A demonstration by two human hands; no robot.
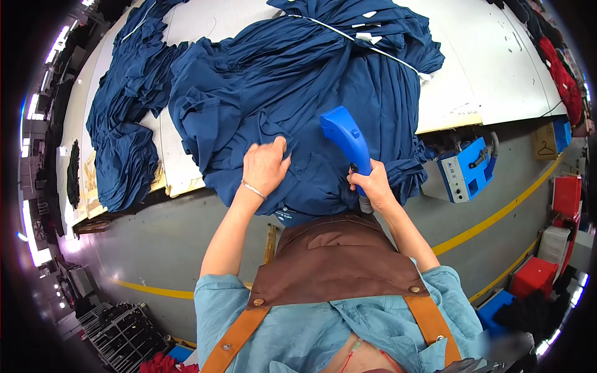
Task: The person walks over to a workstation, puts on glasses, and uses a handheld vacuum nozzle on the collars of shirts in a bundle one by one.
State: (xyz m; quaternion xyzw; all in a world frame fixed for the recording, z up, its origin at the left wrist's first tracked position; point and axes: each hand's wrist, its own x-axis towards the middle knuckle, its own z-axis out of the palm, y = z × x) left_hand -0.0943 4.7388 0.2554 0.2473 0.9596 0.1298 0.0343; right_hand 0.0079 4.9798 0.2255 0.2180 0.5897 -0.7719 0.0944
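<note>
A big heap of navy garments (261, 81) spreads over the white table and hangs over its front edge. My left hand (264, 166) rests on the near part of the heap, its fingers curled closed on a fold of navy fabric. The fingertips are partly hidden. In my right hand (373, 183) is a blue handheld nozzle tool (348, 137), with its wide flat head tilted up and to the left over the fabric. A grey hose (365, 204) leaves the bottom of its handle. A white cord (354, 37) lies across the far part of the heap.
Another stack of navy garments (127, 124) lies on the left of the white table (460, 74). A blue machine box (466, 169) stands below the table edge at right. Red bins (535, 276) and a metal rack (127, 332) stand on the floor farther off.
</note>
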